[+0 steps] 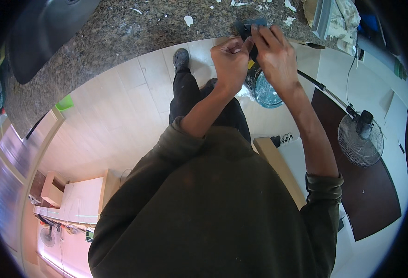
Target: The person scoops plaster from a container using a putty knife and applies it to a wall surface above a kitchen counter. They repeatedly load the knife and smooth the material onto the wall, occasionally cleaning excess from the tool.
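Observation:
At the counter's edge both my hands are close together on a small dark, flat-ended piece [252, 23], whose kind I cannot make out. My left hand [231, 65] is closed, its thumb and fingers pinched at the piece's lower left side. From the right, my right hand [274, 53] curls its fingers over the piece, which partly hides it. The speckled brown stone countertop [115, 37] lies just beyond, with several white flakes [188, 20] scattered over it. Below my hands stands a bucket [268, 92] with a bluish, smeared inside.
A crumpled whitish bag [345, 23] and a grey strip [322, 18] sit at the counter's right end. A dark curved object [41, 41] occupies its left. To my right stands a fan [361, 139] by a dark brown panel [357, 185]. Pale floor tiles [120, 102] lie below.

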Available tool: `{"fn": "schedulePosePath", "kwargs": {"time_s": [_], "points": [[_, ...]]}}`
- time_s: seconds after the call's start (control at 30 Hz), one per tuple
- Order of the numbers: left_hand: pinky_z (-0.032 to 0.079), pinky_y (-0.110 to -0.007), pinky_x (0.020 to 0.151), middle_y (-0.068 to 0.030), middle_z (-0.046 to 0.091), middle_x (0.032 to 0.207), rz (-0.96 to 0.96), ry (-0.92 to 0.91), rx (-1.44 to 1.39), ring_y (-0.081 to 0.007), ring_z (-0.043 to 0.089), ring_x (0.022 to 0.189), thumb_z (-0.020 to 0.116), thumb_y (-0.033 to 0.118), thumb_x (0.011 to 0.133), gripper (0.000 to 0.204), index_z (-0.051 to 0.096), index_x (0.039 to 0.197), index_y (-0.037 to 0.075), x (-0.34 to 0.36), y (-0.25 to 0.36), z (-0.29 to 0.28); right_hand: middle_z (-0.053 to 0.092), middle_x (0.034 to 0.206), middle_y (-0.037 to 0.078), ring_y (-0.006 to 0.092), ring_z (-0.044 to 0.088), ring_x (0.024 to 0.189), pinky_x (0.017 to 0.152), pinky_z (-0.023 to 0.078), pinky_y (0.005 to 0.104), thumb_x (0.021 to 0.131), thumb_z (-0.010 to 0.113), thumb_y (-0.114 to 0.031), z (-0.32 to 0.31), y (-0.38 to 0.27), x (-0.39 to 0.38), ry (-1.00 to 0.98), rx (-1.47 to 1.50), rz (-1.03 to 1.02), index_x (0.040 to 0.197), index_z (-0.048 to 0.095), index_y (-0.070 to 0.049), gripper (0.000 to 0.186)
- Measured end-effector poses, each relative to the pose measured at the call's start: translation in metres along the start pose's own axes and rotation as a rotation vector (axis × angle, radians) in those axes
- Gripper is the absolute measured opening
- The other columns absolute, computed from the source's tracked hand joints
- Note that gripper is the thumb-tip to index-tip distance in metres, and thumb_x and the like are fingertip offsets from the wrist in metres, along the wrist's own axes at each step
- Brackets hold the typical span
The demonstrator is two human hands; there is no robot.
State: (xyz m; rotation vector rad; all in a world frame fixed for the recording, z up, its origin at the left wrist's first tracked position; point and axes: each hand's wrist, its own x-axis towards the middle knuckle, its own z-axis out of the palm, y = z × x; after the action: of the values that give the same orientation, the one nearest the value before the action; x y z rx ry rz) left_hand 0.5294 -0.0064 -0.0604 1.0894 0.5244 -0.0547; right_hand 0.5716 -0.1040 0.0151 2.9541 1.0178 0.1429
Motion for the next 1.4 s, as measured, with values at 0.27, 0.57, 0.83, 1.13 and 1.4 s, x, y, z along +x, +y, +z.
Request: {"fn": "schedulePosePath", "kwargs": {"time_s": [0.27,0.57,0.83,1.13,1.4], "points": [[0.031,-0.024,0.048,0.0047,0.055,0.062,-0.125,0.025,-0.157,-0.0019,0.041,0.058,0.071,0.005,0.088,0.023,0.064,0.067,-0.003,-0.002,0.015,0.004,0.061,0.102,0.006,0.0241,0.058,0.105,0.087,0.053,0.0363,0.072,0.066,-0.009,0.004,0.01,0.007,-0.026,-0.029,-0.006,0.111,0.066,0.0,0.041],[0.033,-0.024,0.047,0.0023,0.056,0.06,-0.065,0.038,-0.112,-0.0023,0.044,0.057,0.073,0.008,0.087,0.023,0.066,0.07,-0.005,0.0,0.004,0.004,0.059,0.1,0.005,0.0241,0.057,0.1,0.087,0.049,0.038,0.065,0.07,-0.004,0.006,0.011,0.007,0.006,-0.021,0.02,0.114,0.067,-0.002,0.05],[0.04,-0.021,0.048,0.0002,0.06,0.063,-0.122,0.007,-0.061,-0.0038,0.049,0.053,0.075,0.014,0.087,0.021,0.069,0.079,-0.005,0.001,0.011,-0.002,0.06,0.101,0.004,0.0231,0.057,0.099,0.084,0.047,0.037,0.064,0.068,-0.001,0.005,0.016,0.004,0.012,-0.005,-0.005,0.113,0.067,-0.003,0.049],[0.047,-0.022,0.054,-0.0049,0.068,0.072,-0.054,-0.008,-0.013,-0.0067,0.058,0.063,0.075,0.013,0.087,0.02,0.072,0.086,-0.007,0.001,0.006,-0.003,0.063,0.106,0.007,0.0247,0.058,0.103,0.088,0.049,0.0377,0.061,0.066,0.004,0.0,0.034,0.006,-0.015,0.022,-0.173,0.116,0.066,-0.003,0.056],[0.046,-0.025,0.052,-0.008,0.067,0.064,0.087,0.014,0.115,-0.0061,0.057,0.059,0.073,0.01,0.086,0.021,0.069,0.082,-0.01,0.001,0.008,-0.004,0.063,0.116,0.009,0.0269,0.059,0.112,0.094,0.053,0.0389,0.059,0.066,0.009,0.003,0.054,0.001,-0.01,0.094,-0.26,0.124,0.064,-0.004,0.066]]}}
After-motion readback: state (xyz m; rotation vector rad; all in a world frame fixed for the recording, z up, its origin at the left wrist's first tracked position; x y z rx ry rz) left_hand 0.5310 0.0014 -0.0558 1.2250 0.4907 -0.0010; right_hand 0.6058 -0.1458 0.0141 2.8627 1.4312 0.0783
